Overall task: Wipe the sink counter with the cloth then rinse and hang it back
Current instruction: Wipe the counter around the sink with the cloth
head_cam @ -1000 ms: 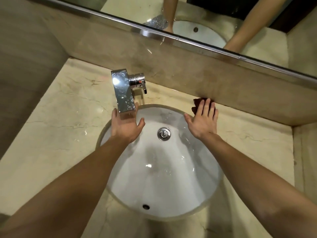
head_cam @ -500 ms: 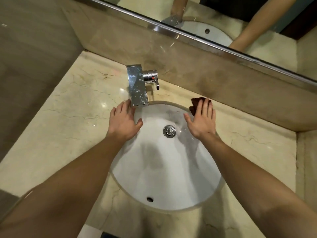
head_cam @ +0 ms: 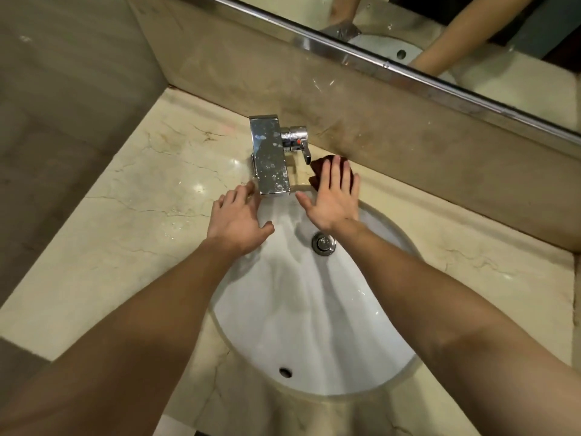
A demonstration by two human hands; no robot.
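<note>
The right hand (head_cam: 333,199), fingers straight and together, pressed flat on a dark brown crumpled cloth (head_cam: 318,168) lying on the beige marble table (head_cam: 141,190) behind the white oval sink (head_cam: 314,325), just right of the square chrome tap (head_cam: 270,155); the left hand (head_cam: 237,220), fingers spread and holding nothing, lay at the sink's rim beside the spout.

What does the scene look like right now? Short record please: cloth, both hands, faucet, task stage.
cloth: dark red, on the counter behind the basin, just right of the faucet
right hand: flat on the cloth, fingers straight
left hand: open, at the basin rim left of the faucet, holding nothing
faucet: no water seen running
task stage: wiping; rinse and hang not yet done
</note>
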